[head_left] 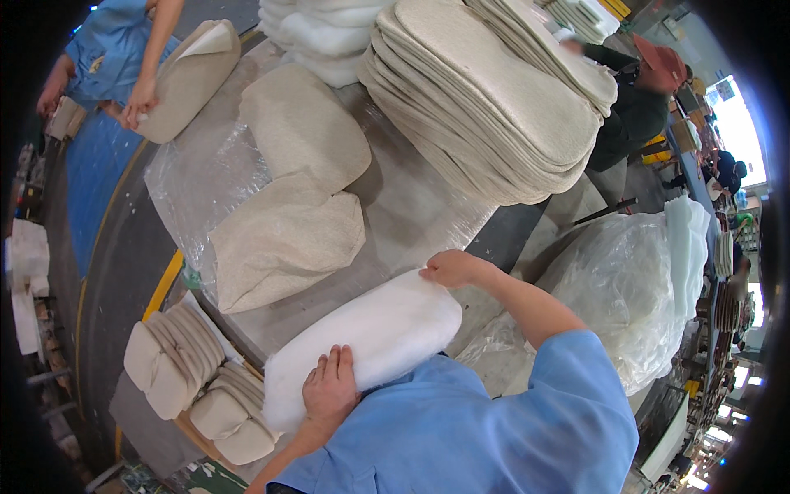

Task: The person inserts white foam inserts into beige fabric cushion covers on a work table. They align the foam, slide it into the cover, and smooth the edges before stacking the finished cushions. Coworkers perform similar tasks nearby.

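A white fluffy batting pad [370,325], long with rounded ends, lies slanted in front of my body at the table's near edge. My right hand [454,269] is closed on the pad's far right corner, its fingertips partly hidden. My left hand [331,387] rests flat on the near side of the pad, fingers stretched out and gripping nothing. Just beyond the pad are a crumpled beige fabric cover [288,239] and, touching it, a smoother beige cover [309,128].
A tall stack of beige covers [502,90] stands at the back right, beside white batting [321,37]. Finished-looking beige cushions [177,354] sit lower left. A clear plastic bag [613,280] bulges at right. A co-worker's hand [141,99] touches a beige cover at far left.
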A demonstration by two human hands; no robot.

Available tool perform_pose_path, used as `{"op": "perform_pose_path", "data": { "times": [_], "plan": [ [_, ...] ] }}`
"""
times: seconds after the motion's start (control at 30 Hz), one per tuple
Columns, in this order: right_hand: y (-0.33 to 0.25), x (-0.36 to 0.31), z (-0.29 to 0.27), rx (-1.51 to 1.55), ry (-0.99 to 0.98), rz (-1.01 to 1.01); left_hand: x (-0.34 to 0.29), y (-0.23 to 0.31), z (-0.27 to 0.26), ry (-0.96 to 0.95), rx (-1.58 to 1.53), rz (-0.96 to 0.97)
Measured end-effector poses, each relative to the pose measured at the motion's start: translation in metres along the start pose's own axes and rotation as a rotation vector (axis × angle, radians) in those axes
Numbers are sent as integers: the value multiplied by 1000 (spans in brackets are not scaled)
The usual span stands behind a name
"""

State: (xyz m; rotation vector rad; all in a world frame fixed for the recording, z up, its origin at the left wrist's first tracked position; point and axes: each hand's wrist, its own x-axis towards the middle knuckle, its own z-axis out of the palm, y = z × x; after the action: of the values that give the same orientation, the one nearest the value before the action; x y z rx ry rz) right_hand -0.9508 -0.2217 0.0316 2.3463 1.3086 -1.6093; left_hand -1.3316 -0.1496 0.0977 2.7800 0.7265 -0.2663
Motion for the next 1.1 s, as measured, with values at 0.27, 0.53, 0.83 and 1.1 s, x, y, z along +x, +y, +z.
{"op": "perform_pose_path", "data": {
  "times": [0.27, 0.53, 0.83, 1.1],
  "plan": [
    [-13, 21, 14, -291, -41, -233, -1, 0, 16, 157, 72, 34],
    [-78, 17, 18, -23, -9, -487, 5, 2, 8, 162, 2, 17],
    [34, 49, -27, 7, -37, -30, 6, 1, 6, 167, -7, 19],
    [21, 59, 29, -176, 90, -218, 1, -1, 15, 140, 40, 8]
  ]
}}
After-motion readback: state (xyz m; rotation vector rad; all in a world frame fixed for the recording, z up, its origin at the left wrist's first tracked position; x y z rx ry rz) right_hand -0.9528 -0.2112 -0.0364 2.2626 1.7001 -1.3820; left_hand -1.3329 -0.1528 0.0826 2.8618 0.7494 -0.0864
